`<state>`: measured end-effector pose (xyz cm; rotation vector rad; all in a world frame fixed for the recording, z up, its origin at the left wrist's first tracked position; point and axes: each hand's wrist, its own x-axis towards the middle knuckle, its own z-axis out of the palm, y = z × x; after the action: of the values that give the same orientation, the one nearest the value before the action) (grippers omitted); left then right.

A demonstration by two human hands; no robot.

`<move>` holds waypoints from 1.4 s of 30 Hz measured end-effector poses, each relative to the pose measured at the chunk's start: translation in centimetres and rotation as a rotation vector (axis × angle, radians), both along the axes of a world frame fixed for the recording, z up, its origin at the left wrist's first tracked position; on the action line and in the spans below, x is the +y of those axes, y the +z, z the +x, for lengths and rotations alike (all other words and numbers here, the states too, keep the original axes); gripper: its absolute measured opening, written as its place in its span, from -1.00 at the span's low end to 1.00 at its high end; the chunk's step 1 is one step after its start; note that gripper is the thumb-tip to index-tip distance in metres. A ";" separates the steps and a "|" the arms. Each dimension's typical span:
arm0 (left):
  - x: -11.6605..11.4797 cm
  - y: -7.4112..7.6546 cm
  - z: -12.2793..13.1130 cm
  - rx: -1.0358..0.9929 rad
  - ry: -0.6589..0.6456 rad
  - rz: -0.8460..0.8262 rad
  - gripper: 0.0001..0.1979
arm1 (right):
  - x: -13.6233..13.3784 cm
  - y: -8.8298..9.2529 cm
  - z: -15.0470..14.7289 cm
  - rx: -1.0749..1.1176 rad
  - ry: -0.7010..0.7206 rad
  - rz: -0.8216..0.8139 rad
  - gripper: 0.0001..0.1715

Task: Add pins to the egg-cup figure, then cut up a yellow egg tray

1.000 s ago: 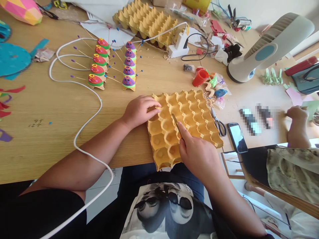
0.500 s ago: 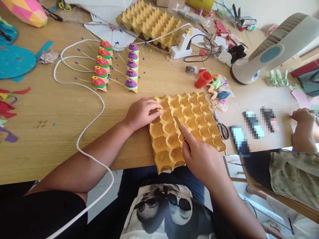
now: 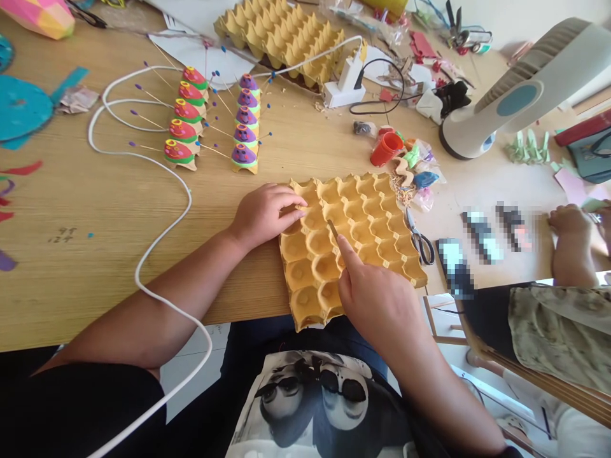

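The left hand (image 3: pixel 268 213) is resting parted fingers on a probably crushable egg tray (image 3: pixel 365 210), best held by its rim; the right hand (image 3: pixel 377 299) is clutching a knife (image 3: pixel 333 229).

Two egg trays: the near tray (image 3: pixel 358 235) at the centre of the view, the far tray (image 3: pixel 279 38) at twelve o'clock. Two painted strips of cups: five red-and-green cups (image 3: pixel 187 109) toward ten o'clock, five purple cups (image 3: pixel 246 116) at eleven. One left hand (image 3: pixel 264 213), one right hand (image 3: pixel 379 296), one knife (image 3: pixel 333 229). One pair of scissors (image 3: pixel 417 236) and three blurred items (image 3: pixel 482 235) near three o'clock. One red tub (image 3: pixel 386 151), between one and two; one fan (image 3: pixel 510 105), two o'clock.
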<state>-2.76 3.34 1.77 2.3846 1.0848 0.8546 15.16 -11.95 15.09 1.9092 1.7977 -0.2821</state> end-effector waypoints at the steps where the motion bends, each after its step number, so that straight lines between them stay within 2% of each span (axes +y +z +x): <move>1: 0.0 0.0 0.0 0.000 0.002 0.001 -0.75 | -0.1 0.0 -0.2 -0.016 0.003 0.001 -0.20; 15: 0.1 0.0 0.2 -0.018 -0.033 0.032 -0.75 | -0.9 0.7 -0.5 -0.099 0.063 0.004 -0.21; 31: 0.2 -0.2 0.2 -0.024 -0.033 0.063 -0.76 | -1.6 0.9 0.1 -0.062 0.058 -0.070 -0.20; 34: 0.2 -0.2 0.2 -0.029 -0.038 0.052 -0.76 | -2.1 1.2 0.9 -0.038 0.091 -0.002 -0.21; 38: 0.2 -0.2 0.1 -0.040 -0.042 0.036 -0.76 | -2.5 1.2 2.0 0.020 0.086 0.170 -0.25; 42: 0.3 -0.2 0.0 -0.042 -0.056 0.033 -0.75 | -2.1 -0.1 2.6 0.104 0.069 0.296 -0.27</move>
<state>-2.71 3.62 1.58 2.4008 0.9905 0.9064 17.74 -14.09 14.99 2.0562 2.0660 -0.0965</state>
